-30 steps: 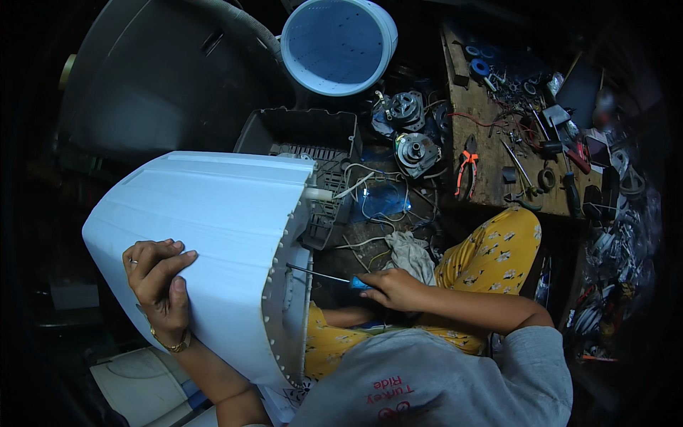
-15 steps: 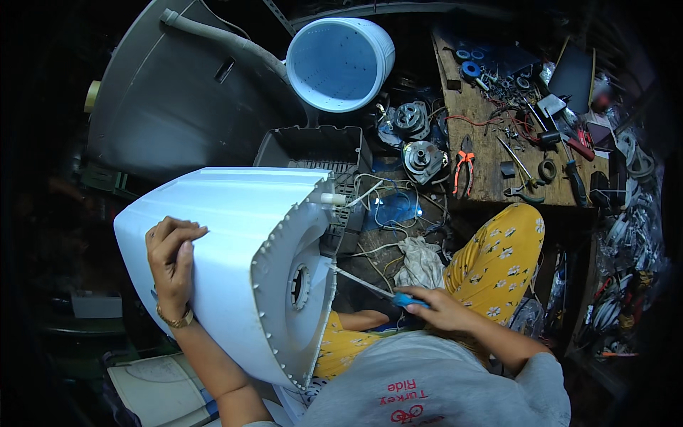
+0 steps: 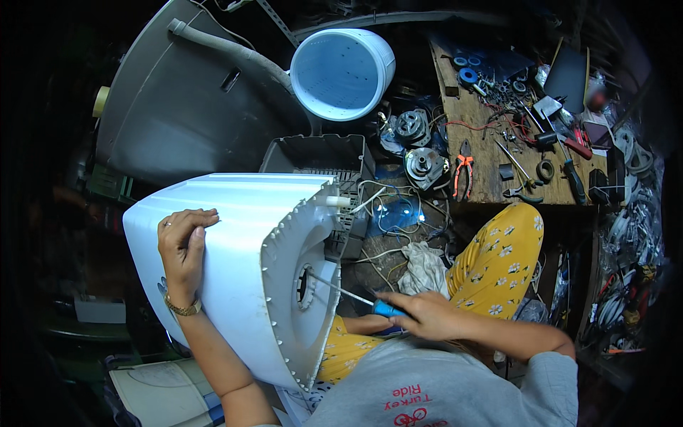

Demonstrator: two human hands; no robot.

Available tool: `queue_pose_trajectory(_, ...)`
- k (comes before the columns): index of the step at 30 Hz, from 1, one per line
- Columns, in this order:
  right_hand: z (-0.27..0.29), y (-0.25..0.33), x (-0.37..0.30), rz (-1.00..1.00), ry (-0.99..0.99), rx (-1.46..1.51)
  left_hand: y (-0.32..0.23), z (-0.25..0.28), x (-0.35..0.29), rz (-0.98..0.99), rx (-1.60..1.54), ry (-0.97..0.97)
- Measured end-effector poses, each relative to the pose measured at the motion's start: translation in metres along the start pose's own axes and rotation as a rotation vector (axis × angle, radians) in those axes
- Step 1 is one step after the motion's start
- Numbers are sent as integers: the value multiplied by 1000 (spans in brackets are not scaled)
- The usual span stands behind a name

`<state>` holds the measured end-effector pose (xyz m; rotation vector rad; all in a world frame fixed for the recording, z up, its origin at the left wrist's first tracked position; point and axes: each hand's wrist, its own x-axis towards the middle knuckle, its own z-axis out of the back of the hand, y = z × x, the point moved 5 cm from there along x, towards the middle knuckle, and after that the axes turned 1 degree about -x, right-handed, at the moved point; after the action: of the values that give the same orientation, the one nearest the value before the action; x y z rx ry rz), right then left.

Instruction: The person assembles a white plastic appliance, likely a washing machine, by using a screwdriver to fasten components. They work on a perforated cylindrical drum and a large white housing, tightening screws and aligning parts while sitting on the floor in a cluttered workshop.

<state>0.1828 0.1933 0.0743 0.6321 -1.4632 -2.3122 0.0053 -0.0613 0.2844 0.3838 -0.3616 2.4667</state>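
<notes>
A large white plastic washing machine tub (image 3: 220, 242) lies on its side, its toothed rim turned toward the right. My left hand (image 3: 184, 245) rests on the tub's upper side, fingers together and loosely bent, the thumb apart from them. A long screwdriver (image 3: 388, 309) with a blue handle is in my right hand (image 3: 427, 315), fingers wrapped round the handle. Its shaft slants up and left to the round hole (image 3: 304, 287) in the recessed end of the tub. The shaft's tip appears to be at the ring around that hole; exact contact cannot be made out.
Behind the tub stand a grey crate (image 3: 320, 153), a big dark housing (image 3: 192, 107) and a light-blue perforated basket (image 3: 343, 75). Metal motor parts (image 3: 425, 167), wires and a white cloth (image 3: 423, 269) lie on the floor. Orange-handled pliers (image 3: 464, 171) and loose tools cover the wooden bench (image 3: 491, 171).
My right hand has moved slightly, and the screwdriver's shaft has swung from the tub's rim to the central hole. My left hand stays on the tub. The whole view has shifted a little.
</notes>
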Motion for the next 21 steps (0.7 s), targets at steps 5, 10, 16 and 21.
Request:
queue_pose_trajectory(5,51,34,15,82,-99,-377,-5,-3,10,2,-11,-63)
queue_pose_trajectory(10,69,76,31,228,-59,-654,-3,-3,12,5,-23,-59)
queue_pose_trajectory(16,73,88,37,312,-73,-737,-3,-3,12,10,-6,-53)
queue_pose_trajectory(21,78,99,40,283,-19,-734,-4,-4,13,8,18,-58)
